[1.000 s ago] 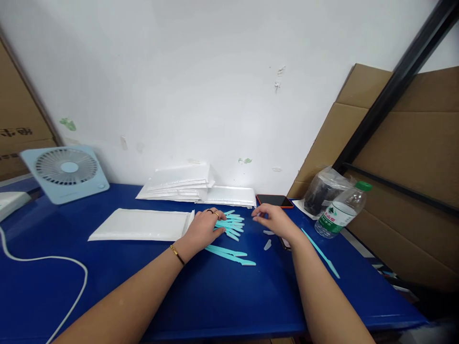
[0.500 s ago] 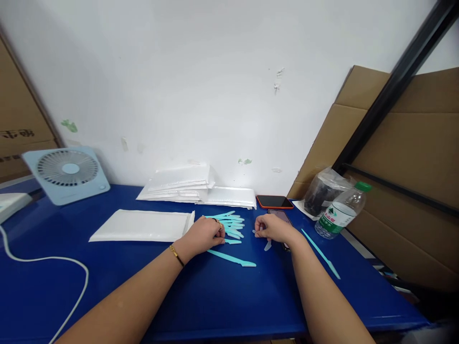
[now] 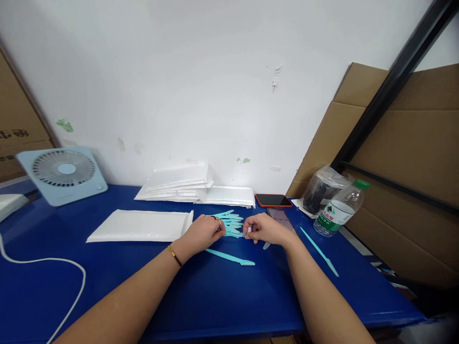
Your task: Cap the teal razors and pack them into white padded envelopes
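My left hand (image 3: 206,233) is closed in a pinch on a turquoise eyebrow razor, mostly hidden by the fingers, with its blade end pointing right. Beyond these fingers, several more eyebrow razors (image 3: 229,219) lie fanned out on the blue table. Facing it, my right hand (image 3: 261,228) pinches a small whitish translucent blade cap (image 3: 248,231) close to the razor's tip; whether the two touch I cannot tell. A single eyebrow razor (image 3: 231,257) lies in front of my left hand. Another translucent cap (image 3: 266,245) rests under my right hand.
Behind are a stack of white padded envelopes (image 3: 175,181) and a phone (image 3: 274,200); another phone (image 3: 281,218) lies beneath my right wrist. One envelope (image 3: 139,225) lies at left, near a blue fan (image 3: 66,172). At right are a razor (image 3: 319,251) and a water bottle (image 3: 339,212).
My right hand has moved left with the cap, up to my left hand. The razor in my left hand has shifted slightly up, towards the cap.
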`<state>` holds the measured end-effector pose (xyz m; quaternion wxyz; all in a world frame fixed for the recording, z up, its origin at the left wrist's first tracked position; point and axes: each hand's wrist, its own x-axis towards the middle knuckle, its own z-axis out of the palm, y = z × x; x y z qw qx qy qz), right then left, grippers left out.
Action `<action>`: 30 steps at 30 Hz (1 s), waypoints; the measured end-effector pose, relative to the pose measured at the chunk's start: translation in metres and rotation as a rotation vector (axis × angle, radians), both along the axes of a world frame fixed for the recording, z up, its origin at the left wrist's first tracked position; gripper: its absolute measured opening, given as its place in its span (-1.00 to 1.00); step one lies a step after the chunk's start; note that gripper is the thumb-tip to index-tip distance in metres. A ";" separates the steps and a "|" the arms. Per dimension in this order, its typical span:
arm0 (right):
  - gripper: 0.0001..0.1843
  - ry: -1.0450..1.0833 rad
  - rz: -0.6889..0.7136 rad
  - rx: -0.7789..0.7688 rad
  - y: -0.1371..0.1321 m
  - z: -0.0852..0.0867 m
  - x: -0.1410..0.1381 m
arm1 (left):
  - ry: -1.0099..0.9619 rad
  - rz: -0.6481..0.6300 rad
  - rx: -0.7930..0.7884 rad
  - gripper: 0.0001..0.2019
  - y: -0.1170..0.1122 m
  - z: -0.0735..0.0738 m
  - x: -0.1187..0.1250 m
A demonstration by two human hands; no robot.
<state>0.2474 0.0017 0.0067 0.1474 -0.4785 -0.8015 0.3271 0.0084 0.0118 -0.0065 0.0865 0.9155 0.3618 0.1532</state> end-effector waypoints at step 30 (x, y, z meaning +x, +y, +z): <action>-0.80 0.297 -0.203 0.130 0.003 0.013 0.016 | -0.138 0.040 -0.165 -0.77 -0.015 0.005 0.005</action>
